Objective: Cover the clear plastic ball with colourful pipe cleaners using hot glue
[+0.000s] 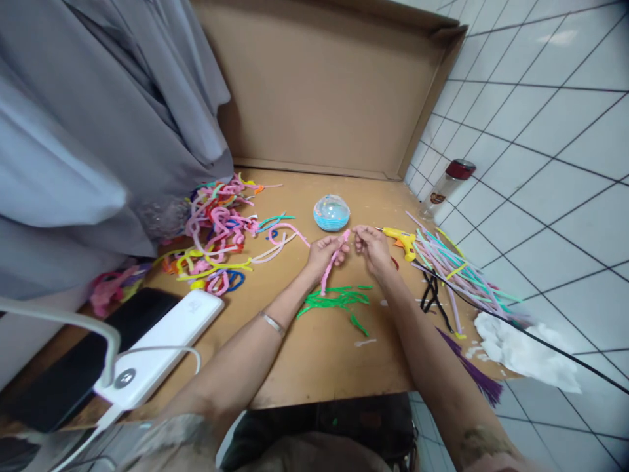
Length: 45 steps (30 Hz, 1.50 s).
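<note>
Centrally, left hand (326,253) reaching forward, fingers closed on pink strand (325,279), right hand (372,248) beside, fingers curled, hold unclear

Table (289,373): pipe-cleaner heap (226,223) left, power bank (167,328) before it; round container (332,217) mid, held pipe cleaner (329,270) before container, loose strips (337,301) nearer; glue gun (405,242) right; cardboard panel (334,92) behind.

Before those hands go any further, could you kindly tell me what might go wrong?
The yellow glue gun points toward the right hand and, if hot, could burn it. The black cord crosses the pastel pipe cleaners; a tug might scatter them. The pink strand in the left hand might snag the green pieces nearby.
</note>
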{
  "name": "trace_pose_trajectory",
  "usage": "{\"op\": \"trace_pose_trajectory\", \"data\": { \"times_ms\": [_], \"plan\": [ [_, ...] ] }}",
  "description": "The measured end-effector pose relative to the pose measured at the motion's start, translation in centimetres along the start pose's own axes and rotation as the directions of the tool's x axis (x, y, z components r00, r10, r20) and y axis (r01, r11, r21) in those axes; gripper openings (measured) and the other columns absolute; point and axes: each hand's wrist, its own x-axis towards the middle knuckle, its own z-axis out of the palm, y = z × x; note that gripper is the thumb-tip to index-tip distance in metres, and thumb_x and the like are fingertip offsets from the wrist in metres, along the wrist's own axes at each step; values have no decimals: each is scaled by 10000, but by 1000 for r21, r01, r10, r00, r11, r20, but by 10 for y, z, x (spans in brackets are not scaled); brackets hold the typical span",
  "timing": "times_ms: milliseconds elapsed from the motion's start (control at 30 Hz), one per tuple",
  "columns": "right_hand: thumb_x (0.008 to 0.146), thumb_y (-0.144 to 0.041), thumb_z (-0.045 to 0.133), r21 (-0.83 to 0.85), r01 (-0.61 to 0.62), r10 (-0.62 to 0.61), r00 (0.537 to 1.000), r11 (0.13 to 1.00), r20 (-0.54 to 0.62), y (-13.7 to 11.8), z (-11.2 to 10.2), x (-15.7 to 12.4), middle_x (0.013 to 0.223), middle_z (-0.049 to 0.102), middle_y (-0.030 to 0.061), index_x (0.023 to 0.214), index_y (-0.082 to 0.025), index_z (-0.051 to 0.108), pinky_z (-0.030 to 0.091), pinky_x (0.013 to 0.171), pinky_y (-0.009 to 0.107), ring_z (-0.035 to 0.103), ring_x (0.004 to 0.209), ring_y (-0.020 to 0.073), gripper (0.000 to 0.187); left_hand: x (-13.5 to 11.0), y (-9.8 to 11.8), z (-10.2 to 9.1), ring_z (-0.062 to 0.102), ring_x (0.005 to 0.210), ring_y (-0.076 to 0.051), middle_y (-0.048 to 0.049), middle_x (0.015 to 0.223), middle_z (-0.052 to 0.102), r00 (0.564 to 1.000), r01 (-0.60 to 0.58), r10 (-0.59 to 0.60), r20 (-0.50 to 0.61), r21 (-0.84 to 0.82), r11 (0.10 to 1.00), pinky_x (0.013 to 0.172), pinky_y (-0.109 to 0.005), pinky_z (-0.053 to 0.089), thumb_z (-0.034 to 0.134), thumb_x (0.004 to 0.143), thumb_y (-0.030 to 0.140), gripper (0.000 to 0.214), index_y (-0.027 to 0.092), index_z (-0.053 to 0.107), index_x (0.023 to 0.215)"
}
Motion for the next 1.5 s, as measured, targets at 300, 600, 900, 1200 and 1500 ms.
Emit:
{"op": "trace_pose_trajectory", "data": {
  "times_ms": [300, 600, 900, 1200, 1500],
  "plan": [
    [634, -458, 747, -199, 176, -184, 983, 964, -21, 5, 5, -4, 527, 493, -52, 572, -200, 582, 370, 542, 236, 421, 521, 83, 312, -1, 3, 1, 448, 374, -47, -2, 542, 632, 990, 100, -95, 100, -49, 994, 376, -181, 310, 782, 691, 413, 326, 121, 640, 718],
    [657, -384, 721, -124, 122, -134, 986, 985, -95, 3, 1, -2, 516, 487, -47, 563, -197, 556, 327, 498, 214, 385, 488, 68, 267, 5, -1, -5, 489, 406, -56, -27, 624, 687, 972, 159, -163, 170, 34, 987, 400, -194, 349, 797, 677, 411, 328, 121, 671, 763],
    [631, -373, 782, -91, 77, -82, 995, 993, -56, 0, 3, -5, 498, 484, -57, 542, -201, 548, 335, 481, 195, 389, 487, 60, 304, 2, -1, -5, 555, 457, -77, -35, 658, 692, 962, 155, -148, 229, -13, 988, 432, -195, 403, 746, 725, 494, 388, 122, 677, 813],
    [609, -511, 780, -48, 19, -18, 999, 999, 36, 5, 9, -8, 498, 498, -43, 519, -197, 495, 314, 480, 200, 404, 489, 64, 433, 5, -2, -4, 486, 398, -48, 12, 540, 620, 991, 87, -82, 105, -36, 996, 398, -180, 349, 825, 614, 490, 422, 125, 627, 687],
    [591, -627, 753, -37, -7, 9, 999, 999, 34, 2, 10, -8, 497, 487, -45, 573, -207, 541, 308, 459, 211, 410, 479, 77, 470, 7, -4, -6, 493, 409, -50, 14, 553, 618, 990, 78, -73, 119, -34, 996, 406, -188, 348, 827, 594, 518, 453, 129, 620, 700]
  ]
}}
